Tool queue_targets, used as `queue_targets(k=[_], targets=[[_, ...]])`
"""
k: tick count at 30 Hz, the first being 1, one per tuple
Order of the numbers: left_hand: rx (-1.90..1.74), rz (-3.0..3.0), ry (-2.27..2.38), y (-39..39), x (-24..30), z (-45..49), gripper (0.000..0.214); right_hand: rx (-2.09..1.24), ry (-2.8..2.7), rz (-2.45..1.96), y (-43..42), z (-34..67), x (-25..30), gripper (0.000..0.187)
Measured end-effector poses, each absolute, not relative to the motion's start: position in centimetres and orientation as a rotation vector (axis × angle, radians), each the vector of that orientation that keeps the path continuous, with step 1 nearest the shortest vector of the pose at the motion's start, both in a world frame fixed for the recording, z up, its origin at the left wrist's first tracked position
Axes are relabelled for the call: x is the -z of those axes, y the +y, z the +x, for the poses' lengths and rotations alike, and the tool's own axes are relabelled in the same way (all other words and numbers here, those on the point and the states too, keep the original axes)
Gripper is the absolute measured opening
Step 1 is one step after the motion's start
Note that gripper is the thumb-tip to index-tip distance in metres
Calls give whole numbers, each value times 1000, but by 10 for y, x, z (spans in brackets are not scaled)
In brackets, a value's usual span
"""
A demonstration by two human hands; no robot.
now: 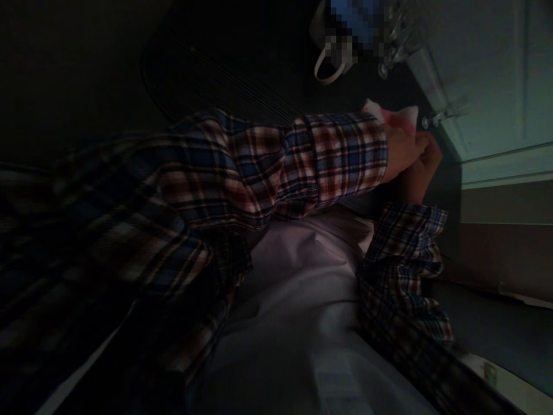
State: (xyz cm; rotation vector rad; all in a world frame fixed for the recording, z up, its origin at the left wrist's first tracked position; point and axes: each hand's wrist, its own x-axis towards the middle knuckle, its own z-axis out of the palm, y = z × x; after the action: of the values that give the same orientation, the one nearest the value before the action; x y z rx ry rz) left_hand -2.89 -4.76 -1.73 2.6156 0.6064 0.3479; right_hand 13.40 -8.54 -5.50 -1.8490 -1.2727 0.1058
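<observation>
The scene is very dark. My left hand (401, 151) reaches across from the left in a plaid sleeve, its fingers closed round a pink-and-white cloth or sponge (395, 115) that sticks out above the hand. My right hand (425, 167) comes up from the lower right, also in a plaid sleeve, with fingers curled against the left hand. What the right hand holds, if anything, is hidden. Both hands sit just in front of a pale cabinet front (496, 86).
A white mug (330, 66) with a looped handle stands above the hands. Metal handles (444, 114) stick out from the cabinet front. A dark ribbed surface (207, 80) lies at upper left. My white shirt (298, 300) fills the lower middle.
</observation>
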Motion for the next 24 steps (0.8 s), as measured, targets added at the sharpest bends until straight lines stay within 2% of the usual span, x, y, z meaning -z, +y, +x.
queue_targets(k=[4, 8, 13, 15, 19, 24], targets=[[-292, 2605, 522, -44, 19, -29, 53, -83, -1287, -1862, -86, 133, 54, 9], [-577, 2550, 464, -37, 39, -13, 52, -76, -1289, -1861, -85, 134, 55, 6], [-699, 2429, 446, -34, 51, -2, 53, -98, -1290, -1842, -85, 135, 56, 5], [-637, 2430, 475, -36, 44, -7, 51, -98, -1285, -1838, -85, 134, 55, 6], [-289, 2559, 562, -45, 19, -27, 55, -107, -1268, -1847, -86, 128, 51, 7], [-258, 2584, 543, -46, 11, -35, 53, -76, -1286, -1862, -86, 129, 52, 7]])
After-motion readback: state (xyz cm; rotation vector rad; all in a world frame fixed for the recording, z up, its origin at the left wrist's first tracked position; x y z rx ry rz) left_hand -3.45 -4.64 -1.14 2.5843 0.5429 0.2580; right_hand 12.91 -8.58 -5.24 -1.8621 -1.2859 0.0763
